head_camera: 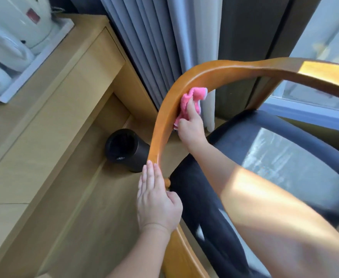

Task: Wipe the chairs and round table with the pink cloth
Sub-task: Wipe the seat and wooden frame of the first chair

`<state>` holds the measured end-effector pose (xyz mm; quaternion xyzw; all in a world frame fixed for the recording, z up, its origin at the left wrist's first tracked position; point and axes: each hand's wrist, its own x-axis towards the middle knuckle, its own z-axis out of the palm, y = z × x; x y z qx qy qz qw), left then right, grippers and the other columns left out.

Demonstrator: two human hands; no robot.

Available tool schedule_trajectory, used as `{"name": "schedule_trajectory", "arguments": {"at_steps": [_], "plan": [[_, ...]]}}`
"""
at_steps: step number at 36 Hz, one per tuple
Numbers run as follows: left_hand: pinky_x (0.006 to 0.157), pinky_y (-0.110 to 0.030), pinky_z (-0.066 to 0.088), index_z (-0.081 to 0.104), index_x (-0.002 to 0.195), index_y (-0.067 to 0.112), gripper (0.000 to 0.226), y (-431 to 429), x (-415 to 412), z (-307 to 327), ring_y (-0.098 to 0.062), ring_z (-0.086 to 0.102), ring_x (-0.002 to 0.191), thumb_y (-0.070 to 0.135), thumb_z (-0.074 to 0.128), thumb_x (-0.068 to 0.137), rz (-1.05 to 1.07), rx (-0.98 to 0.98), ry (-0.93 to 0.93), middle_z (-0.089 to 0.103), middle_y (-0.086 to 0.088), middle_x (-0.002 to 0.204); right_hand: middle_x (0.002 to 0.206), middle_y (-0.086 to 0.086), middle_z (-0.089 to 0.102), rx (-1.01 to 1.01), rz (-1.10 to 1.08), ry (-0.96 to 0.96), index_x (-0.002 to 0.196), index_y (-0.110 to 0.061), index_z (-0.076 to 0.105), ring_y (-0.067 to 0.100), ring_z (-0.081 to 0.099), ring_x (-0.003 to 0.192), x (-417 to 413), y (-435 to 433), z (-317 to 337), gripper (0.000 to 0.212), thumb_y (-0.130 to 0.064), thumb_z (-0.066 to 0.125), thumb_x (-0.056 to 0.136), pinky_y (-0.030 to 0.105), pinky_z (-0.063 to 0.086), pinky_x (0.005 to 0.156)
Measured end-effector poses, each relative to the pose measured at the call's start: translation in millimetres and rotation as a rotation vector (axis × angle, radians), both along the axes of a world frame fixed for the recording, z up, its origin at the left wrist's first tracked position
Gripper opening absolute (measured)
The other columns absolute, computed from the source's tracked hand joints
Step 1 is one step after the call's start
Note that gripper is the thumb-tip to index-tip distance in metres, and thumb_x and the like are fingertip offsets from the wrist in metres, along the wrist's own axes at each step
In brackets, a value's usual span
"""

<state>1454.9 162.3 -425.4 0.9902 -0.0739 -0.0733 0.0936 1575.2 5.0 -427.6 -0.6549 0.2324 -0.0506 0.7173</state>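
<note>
While the right hand (189, 127) gripped the cloth (192, 97), its fingers curled into the bunched pink fabric, it pressed the cloth against the inner face of the chair's (200, 207) curved wooden rail (164, 121), about where the rail bent from the side toward the back. The cloth lay between the fingers and the wood, with a loose fold sticking up past the fingertips.

Lower on the same rail, the left hand (157, 203) lay flat along the outer face with its fingers straight and together. Its thumb rested toward the inner side, and it held nothing. The two hands were well apart along the rail.

Inside the rail's sweep sat the dark padded seat (284, 157), with a bright patch of sunlight on it; the right forearm crossed above its near edge.

A black bin (124, 149) stood on the floor just beside the rail, next to a light wooden desk (64, 97). On the desk a tray (42, 57) held what looked like a white kettle (24, 19), though that corner was blurred. Grey curtains (144, 47) hung behind the chair, and a window (325, 37) showed at the right.
</note>
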Motion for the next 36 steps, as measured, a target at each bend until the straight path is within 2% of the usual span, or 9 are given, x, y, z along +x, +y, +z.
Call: {"name": "schedule_trajectory", "arguments": {"at_steps": [5, 8, 11, 17, 20, 22, 25, 31, 36], "plan": [[0.110, -0.025, -0.008, 0.007, 0.152, 0.024, 0.072, 1.6, 2.3, -1.3, 0.001, -0.020, 0.135, 0.037, 0.030, 0.085, -0.005, -0.024, -0.027, -0.009, 0.011, 0.155, 0.122, 0.008, 0.058, 0.025, 0.156, 0.009, 0.149, -0.044, 0.027, 0.023, 0.060, 0.109, -29.9, 28.2, -13.6, 0.056, -0.022, 0.042, 0.100, 0.040, 0.053, 0.095], [0.112, -0.028, -0.003, 0.010, 0.152, 0.023, 0.071, 0.2, 14.6, -0.3, -0.003, -0.013, 0.138, 0.036, 0.033, 0.085, -0.013, -0.024, -0.047, 0.000, 0.007, 0.159, 0.113, -0.013, 0.058, 0.069, 0.214, -0.003, 0.147, -0.043, 0.033, 0.003, 0.062, 0.099, -39.7, 36.7, -20.2, 0.044, -0.035, 0.039, 0.104, 0.015, 0.053, 0.076], [0.113, -0.030, 0.000, 0.012, 0.152, 0.023, 0.071, 2.5, 16.7, 1.6, -0.004, -0.010, 0.139, 0.038, 0.031, 0.085, -0.013, -0.021, -0.046, 0.002, 0.006, 0.160, 0.111, -0.018, 0.057, 0.095, 0.242, -0.008, 0.146, -0.043, 0.034, -0.012, 0.060, 0.089, -46.3, 40.4, -22.0, 0.042, -0.039, 0.038, 0.104, 0.007, 0.048, 0.066], [0.112, -0.026, -0.003, 0.008, 0.152, 0.024, 0.070, 8.1, 7.6, -3.1, 0.001, -0.016, 0.135, 0.032, 0.040, 0.090, 0.023, -0.077, -0.032, -0.002, 0.007, 0.160, 0.116, 0.003, 0.058, -0.041, 0.339, 0.005, 0.151, -0.032, 0.014, 0.012, 0.060, 0.094, -37.8, 50.6, -12.7, 0.052, -0.036, 0.036, 0.104, 0.030, 0.050, 0.082], [0.113, -0.024, -0.004, 0.007, 0.152, 0.021, 0.072, 2.9, 6.0, 2.0, 0.003, -0.016, 0.134, 0.029, 0.038, 0.088, 0.000, -0.095, -0.033, -0.004, 0.006, 0.160, 0.147, 0.008, 0.038, -0.090, 0.269, -0.003, 0.154, -0.030, -0.010, 0.017, 0.045, 0.120, -14.7, 28.3, -3.1, 0.068, -0.035, 0.035, 0.104, 0.019, 0.034, 0.096], [0.114, -0.022, -0.006, 0.007, 0.152, 0.018, 0.074, -0.8, 2.9, 5.6, 0.003, -0.014, 0.136, 0.028, 0.033, 0.084, -0.015, -0.107, -0.032, -0.003, 0.005, 0.160, 0.157, 0.011, 0.024, -0.056, 0.192, 0.006, 0.154, -0.025, -0.015, 0.025, 0.032, 0.138, 0.6, 11.0, 5.3, 0.070, -0.037, 0.033, 0.104, 0.032, 0.026, 0.108], [0.112, -0.021, -0.010, 0.005, 0.152, 0.016, 0.075, -0.7, -1.7, 8.7, 0.002, -0.014, 0.138, 0.028, 0.030, 0.083, -0.026, -0.103, -0.032, -0.004, 0.004, 0.160, 0.163, 0.010, 0.001, -0.025, 0.073, 0.026, 0.153, -0.020, -0.018, 0.028, 0.013, 0.148, 20.0, -11.3, 16.7, 0.075, -0.048, 0.030, 0.102, 0.054, 0.016, 0.118], [0.112, -0.022, -0.010, 0.002, 0.152, 0.017, 0.073, -1.1, -0.9, 7.6, 0.001, -0.022, 0.134, 0.030, 0.033, 0.087, -0.030, -0.078, -0.018, -0.007, 0.003, 0.159, 0.160, 0.008, -0.023, -0.033, -0.159, 0.061, 0.150, -0.010, -0.020, 0.024, -0.013, 0.149, 48.6, -43.3, 28.8, 0.083, -0.056, 0.027, 0.101, 0.052, -0.002, 0.120], [0.113, -0.024, -0.007, 0.002, 0.153, 0.017, 0.073, 0.7, -0.1, 6.3, -0.001, -0.022, 0.134, 0.032, 0.035, 0.089, -0.035, -0.067, -0.013, -0.008, 0.003, 0.159, 0.159, 0.007, -0.026, -0.008, -0.287, 0.050, 0.150, -0.010, -0.021, 0.022, -0.018, 0.148, 57.7, -50.5, 30.7, 0.083, -0.055, 0.029, 0.101, 0.042, -0.008, 0.117]]}}
